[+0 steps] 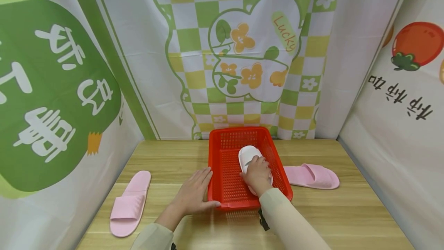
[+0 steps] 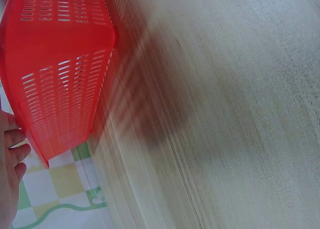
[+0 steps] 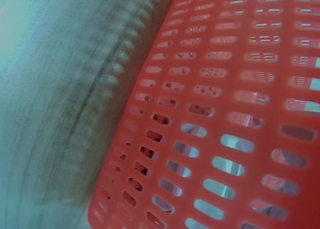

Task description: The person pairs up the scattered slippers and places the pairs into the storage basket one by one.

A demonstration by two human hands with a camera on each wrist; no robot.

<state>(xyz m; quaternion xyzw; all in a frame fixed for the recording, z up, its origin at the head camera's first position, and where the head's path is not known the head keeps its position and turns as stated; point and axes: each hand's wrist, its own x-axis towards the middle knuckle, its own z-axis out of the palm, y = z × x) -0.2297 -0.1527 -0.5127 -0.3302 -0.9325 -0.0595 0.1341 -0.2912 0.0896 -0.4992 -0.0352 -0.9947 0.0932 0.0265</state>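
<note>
Handling the white slipper (image 1: 248,152) inside the red basket (image 1: 230,174) looks to be the step in hand; whether it is being set down or picked up cannot be told. The right hand (image 1: 258,173) reaches over the near rim and grips the slipper, fingers bent across it and thumb at its left edge. The left hand (image 1: 194,193) rests at the basket's near left corner, fingers straight along the left rim and thumb apart on the near rim, probably steadying it.

The next move seems to call for keeping the basket still while the right fingers either lift the slipper or let it go. The slipper lies lengthwise in the right half, the only thing seen inside; the left half shows bare mesh. On the counter (image 1: 350,219), one pink slipper (image 1: 127,206) lies well left, another pink slipper (image 1: 313,176) just right of the basket.
</note>
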